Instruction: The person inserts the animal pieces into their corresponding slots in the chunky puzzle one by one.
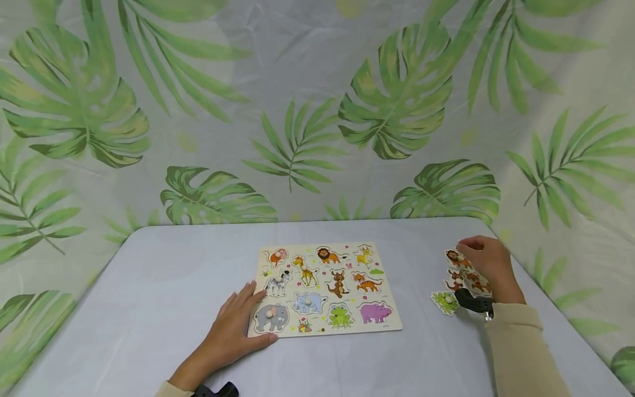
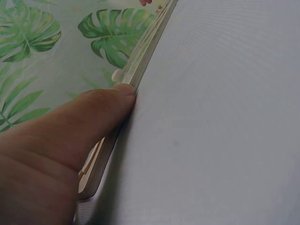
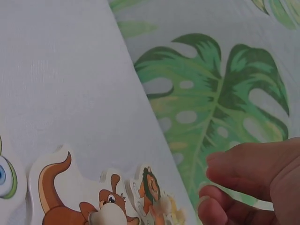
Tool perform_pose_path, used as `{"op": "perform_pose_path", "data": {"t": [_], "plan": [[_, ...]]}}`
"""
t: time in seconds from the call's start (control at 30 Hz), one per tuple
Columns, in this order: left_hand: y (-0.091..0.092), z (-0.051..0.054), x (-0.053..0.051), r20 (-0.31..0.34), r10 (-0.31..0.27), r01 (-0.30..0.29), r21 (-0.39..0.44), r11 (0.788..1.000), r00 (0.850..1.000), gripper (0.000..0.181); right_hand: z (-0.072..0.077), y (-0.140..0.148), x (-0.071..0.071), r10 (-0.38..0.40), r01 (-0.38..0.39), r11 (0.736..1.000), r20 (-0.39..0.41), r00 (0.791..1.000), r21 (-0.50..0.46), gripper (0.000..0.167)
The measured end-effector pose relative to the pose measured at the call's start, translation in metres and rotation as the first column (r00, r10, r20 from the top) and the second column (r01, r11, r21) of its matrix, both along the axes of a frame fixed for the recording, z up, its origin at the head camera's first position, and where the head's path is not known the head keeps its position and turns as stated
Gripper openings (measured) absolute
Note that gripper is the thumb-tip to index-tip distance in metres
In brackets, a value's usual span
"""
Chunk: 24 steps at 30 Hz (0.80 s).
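A wooden animal puzzle board (image 1: pixel 317 288) lies on the table. Knobbed elephant (image 1: pixel 270 318), blue rhino (image 1: pixel 308 302), giraffe and monkey pieces sit in it. My left hand (image 1: pixel 233 325) rests at the board's left side, fingers extended over its edge; the thumb (image 2: pixel 105 110) presses the near edge. At the table's right, my right hand (image 1: pixel 488 262) hovers by the loose lion piece (image 1: pixel 453 257), fingers slightly bent. In the right wrist view, a gap shows between thumb and fingers, with nothing seen in it. Loose kangaroo (image 3: pixel 65 215), tiger (image 1: pixel 477 283) and frog (image 1: pixel 445 302) pieces lie near it.
The white-covered table (image 1: pixel 163 286) has its right edge close beside the loose pieces and my right hand. A leaf-patterned cloth (image 1: pixel 297 110) hangs behind and around the table. Dark wrist camera mounts (image 1: pixel 473 301) sit on the wrists.
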State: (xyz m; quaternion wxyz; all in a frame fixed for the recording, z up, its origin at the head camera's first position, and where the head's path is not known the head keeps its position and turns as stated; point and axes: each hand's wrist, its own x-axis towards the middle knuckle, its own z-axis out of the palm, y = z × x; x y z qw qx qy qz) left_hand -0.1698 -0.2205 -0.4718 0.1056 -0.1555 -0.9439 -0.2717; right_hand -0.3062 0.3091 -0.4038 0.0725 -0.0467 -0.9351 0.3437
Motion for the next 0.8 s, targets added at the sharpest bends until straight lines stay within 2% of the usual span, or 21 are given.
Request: {"op": "perform_pose_path", "data": {"t": [0.37,0.6,0.8], "plan": [[0.000,0.000,0.000,0.003,0.005,-0.005,0.011,1.000,1.000,0.094,-0.008,0.007,-0.002,0.014,-0.014,1.000,0.058,0.998,0.005,0.043],[0.001,0.000,0.001,-0.024,0.004,-0.004,0.005,1.000,1.000,0.092,-0.013,0.008,-0.001,0.019,-0.022,0.999,0.092,0.996,0.038,0.041],[0.000,0.001,0.000,0.008,0.008,-0.008,0.001,1.000,1.000,0.093,-0.017,0.009,-0.001,0.012,-0.017,0.998,0.088,0.996,0.056,0.040]]}}
